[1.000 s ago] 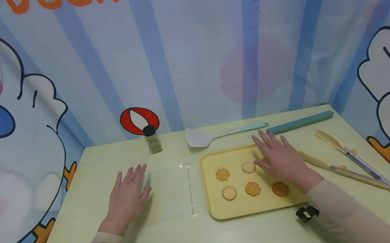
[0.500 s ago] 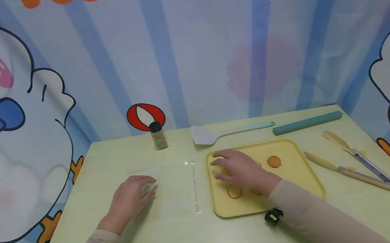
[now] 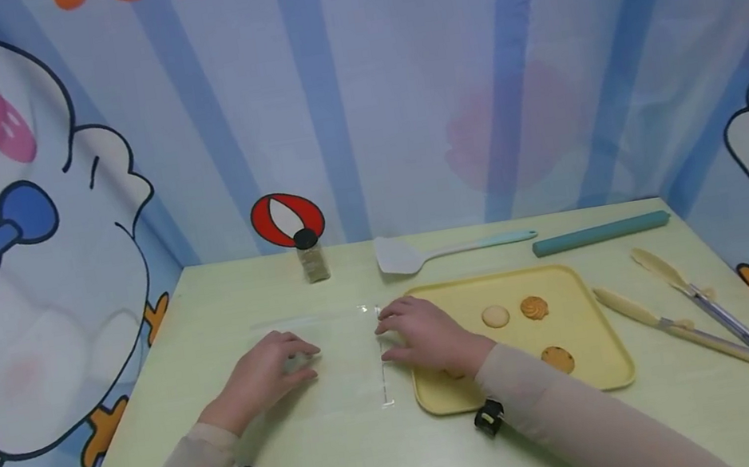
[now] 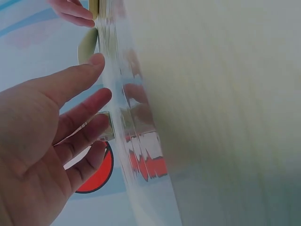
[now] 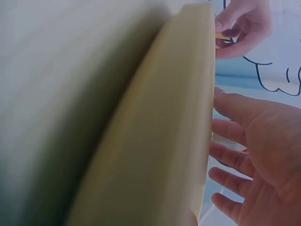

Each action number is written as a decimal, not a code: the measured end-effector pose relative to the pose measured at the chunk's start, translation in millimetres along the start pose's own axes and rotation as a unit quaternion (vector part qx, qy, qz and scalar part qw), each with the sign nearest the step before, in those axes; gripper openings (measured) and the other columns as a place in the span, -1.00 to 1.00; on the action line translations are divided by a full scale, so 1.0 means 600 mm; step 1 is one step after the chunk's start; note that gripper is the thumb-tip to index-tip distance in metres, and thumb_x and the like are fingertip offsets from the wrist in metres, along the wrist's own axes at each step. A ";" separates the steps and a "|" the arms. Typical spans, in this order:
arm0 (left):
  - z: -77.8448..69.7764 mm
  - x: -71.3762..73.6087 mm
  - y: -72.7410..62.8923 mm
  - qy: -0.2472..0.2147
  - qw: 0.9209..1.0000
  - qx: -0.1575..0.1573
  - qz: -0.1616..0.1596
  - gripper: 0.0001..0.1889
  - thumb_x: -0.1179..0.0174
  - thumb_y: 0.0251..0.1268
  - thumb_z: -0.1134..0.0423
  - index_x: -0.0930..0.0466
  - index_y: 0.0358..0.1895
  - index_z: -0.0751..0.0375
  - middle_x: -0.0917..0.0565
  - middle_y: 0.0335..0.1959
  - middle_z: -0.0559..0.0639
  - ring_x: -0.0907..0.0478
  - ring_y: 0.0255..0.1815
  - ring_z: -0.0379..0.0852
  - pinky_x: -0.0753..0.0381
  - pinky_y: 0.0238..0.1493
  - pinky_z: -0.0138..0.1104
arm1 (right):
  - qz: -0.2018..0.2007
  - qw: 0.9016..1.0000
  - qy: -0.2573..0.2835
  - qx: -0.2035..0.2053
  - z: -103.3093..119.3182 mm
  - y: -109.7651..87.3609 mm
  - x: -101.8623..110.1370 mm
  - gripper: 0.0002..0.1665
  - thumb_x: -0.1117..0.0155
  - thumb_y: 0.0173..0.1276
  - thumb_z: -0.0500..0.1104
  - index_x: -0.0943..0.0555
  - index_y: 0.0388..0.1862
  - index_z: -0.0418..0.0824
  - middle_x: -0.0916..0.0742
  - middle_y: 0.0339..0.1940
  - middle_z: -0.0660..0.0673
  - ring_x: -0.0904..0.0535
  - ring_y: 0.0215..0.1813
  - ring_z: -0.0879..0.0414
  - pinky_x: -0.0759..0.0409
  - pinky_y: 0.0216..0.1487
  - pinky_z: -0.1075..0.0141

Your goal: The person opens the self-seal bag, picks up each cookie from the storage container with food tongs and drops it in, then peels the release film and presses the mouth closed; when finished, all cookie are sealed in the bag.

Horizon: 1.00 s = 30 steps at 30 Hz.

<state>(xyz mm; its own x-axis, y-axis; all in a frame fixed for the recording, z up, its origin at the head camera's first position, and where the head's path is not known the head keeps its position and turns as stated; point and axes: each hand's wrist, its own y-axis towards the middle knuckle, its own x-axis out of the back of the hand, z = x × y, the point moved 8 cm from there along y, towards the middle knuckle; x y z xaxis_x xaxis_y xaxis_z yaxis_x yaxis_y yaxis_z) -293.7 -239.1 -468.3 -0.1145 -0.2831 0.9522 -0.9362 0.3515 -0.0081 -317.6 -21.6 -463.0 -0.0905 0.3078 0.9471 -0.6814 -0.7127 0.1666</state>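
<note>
A clear, flat plastic sheet or bag (image 3: 348,375) lies on the table between the hands. My left hand (image 3: 267,377) hovers at its left side, fingers loosely bent, thumb apart; the left wrist view shows nothing between them. Across the left rim of the yellow tray (image 3: 608,364) reaches my right hand (image 3: 434,337), its fingertips above the sheet's right edge. Its relaxed fingers hold nothing in the right wrist view. On the tray I see a pale round cookie (image 3: 495,317), a swirled cookie (image 3: 534,308) and a darker cookie (image 3: 557,359); others are hidden under the right hand and arm.
Along the table's back stand a black-capped jar (image 3: 312,257), a white spatula (image 3: 401,257) with a mint handle, and a teal rod (image 3: 600,233). Yellow-tipped tongs (image 3: 694,327) lie spread right of the tray. A printed curtain (image 3: 389,86) hangs behind.
My right hand has swept left from the tray's far right side to its left rim. My left hand has moved slightly right, its fingers now more bent. The view has shifted a little.
</note>
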 end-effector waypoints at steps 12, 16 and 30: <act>0.012 -0.016 0.038 -0.100 0.993 0.036 0.052 -0.79 -0.53 0.18 0.10 -0.79 -0.13 -0.06 -0.67 -0.26 -0.21 -0.50 -0.26 -0.17 -0.53 -0.17 -0.31 | 0.029 0.999 0.000 -0.031 0.001 0.006 -0.017 -0.49 -0.51 0.30 0.18 -0.75 0.11 -0.06 -0.68 0.26 -0.06 -0.46 0.44 -0.08 -0.29 0.52 -0.04; 0.018 -0.022 0.047 -0.111 0.991 0.051 0.058 -0.79 -0.55 0.16 0.10 -0.77 -0.16 -0.05 -0.65 -0.30 -0.18 -0.48 -0.28 -0.15 -0.52 -0.18 -0.30 | 0.030 0.999 0.009 -0.036 0.000 0.006 -0.019 -0.48 -0.52 0.29 0.17 -0.75 0.13 -0.06 -0.67 0.27 -0.07 -0.42 0.47 -0.09 -0.24 0.54 -0.07; 0.022 -0.022 0.054 -0.129 0.987 0.078 0.055 -0.87 -0.54 0.16 0.20 -0.76 -0.28 -0.02 -0.68 -0.32 -0.14 -0.49 -0.29 -0.13 -0.51 -0.16 -0.27 | 0.029 0.997 0.034 -0.056 -0.002 0.004 -0.015 -0.48 -0.54 0.26 0.16 -0.76 0.13 -0.04 -0.66 0.31 -0.09 -0.29 0.59 -0.22 -0.07 0.60 -0.25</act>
<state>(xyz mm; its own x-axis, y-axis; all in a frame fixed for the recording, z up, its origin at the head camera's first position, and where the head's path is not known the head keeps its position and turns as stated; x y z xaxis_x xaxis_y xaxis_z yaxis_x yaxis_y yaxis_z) -327.0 -235.9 -485.2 -0.2805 -0.4750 0.8341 -0.9507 0.2575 -0.1730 -319.5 -25.3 -471.5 -0.1793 0.3131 0.9326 -0.7495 -0.6576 0.0767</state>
